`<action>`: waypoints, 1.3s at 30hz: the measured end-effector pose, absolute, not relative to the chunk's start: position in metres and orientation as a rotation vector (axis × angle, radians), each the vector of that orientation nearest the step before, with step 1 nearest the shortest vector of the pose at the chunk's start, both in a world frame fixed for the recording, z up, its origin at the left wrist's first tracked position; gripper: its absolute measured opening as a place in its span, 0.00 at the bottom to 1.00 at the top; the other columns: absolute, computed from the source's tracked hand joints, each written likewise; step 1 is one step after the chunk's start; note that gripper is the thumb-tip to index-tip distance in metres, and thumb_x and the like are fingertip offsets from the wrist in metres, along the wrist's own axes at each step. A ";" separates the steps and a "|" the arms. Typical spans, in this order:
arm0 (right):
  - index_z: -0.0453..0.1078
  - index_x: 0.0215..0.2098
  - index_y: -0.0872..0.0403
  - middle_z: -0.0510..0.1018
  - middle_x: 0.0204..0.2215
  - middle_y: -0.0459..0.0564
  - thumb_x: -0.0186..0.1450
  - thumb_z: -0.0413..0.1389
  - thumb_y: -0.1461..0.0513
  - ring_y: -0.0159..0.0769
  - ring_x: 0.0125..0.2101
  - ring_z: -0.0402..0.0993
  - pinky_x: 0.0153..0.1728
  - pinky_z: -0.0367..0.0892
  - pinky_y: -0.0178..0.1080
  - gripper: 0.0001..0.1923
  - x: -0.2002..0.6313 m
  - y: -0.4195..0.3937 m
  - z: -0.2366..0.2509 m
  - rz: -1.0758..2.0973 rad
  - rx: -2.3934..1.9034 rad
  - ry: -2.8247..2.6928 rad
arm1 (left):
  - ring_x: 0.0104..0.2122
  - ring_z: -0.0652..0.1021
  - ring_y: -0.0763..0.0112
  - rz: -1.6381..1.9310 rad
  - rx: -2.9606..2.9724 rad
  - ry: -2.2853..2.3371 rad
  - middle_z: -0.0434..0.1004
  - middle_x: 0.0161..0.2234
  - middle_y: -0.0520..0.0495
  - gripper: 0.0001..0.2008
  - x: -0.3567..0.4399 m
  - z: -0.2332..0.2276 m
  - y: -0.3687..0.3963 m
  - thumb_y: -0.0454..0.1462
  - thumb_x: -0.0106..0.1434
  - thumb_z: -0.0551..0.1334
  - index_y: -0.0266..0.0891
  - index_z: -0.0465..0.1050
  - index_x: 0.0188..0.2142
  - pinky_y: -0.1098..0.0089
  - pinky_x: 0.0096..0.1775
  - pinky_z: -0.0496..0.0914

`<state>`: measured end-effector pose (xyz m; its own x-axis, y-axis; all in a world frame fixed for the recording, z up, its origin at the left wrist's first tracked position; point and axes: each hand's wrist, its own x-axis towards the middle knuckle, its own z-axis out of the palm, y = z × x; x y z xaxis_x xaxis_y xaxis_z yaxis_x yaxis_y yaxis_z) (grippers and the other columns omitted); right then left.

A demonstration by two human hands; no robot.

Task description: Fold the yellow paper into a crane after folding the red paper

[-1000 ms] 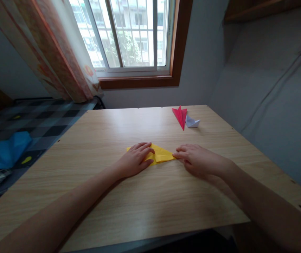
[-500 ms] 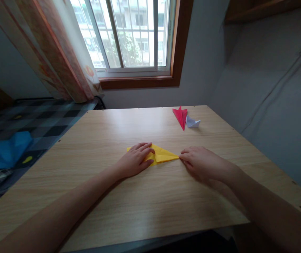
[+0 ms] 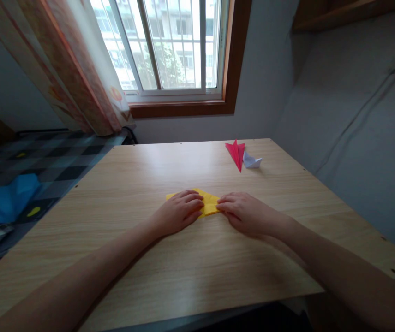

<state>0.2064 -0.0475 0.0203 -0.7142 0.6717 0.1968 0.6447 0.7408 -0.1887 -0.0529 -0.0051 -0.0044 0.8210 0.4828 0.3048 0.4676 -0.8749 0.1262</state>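
Note:
A folded yellow paper (image 3: 210,203), narrowing toward the right, lies flat on the wooden table. My left hand (image 3: 182,210) rests over its left part, fingers bent together and holding it down. The paper's left corner shows beyond my knuckles; the middle is under my palm. My right hand (image 3: 244,211) is closed on the right end of the paper, fingertips together, so its pointed tip is hidden. A short stretch of yellow shows between the two hands.
A red folded paper plane (image 3: 236,153) and a white paper boat (image 3: 252,160) sit close together at the table's (image 3: 142,175) far right. On the checked bed (image 3: 62,152) at left lies a blue folded paper (image 3: 7,198). A wall with a cable (image 3: 353,120) borders the right side.
My right hand has slid left along the yellow paper, from its tip toward my left hand, covering the tip. My left hand stays about where it was.

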 end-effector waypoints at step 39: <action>0.71 0.38 0.55 0.75 0.45 0.55 0.62 0.60 0.62 0.43 0.49 0.69 0.51 0.63 0.44 0.06 0.207 -0.031 -0.006 0.161 -1.525 -2.249 | 0.54 0.74 0.58 0.424 3.063 0.668 0.76 0.54 0.43 0.15 -0.055 -0.003 -0.007 0.41 0.71 0.55 0.44 0.74 0.54 0.54 0.58 0.66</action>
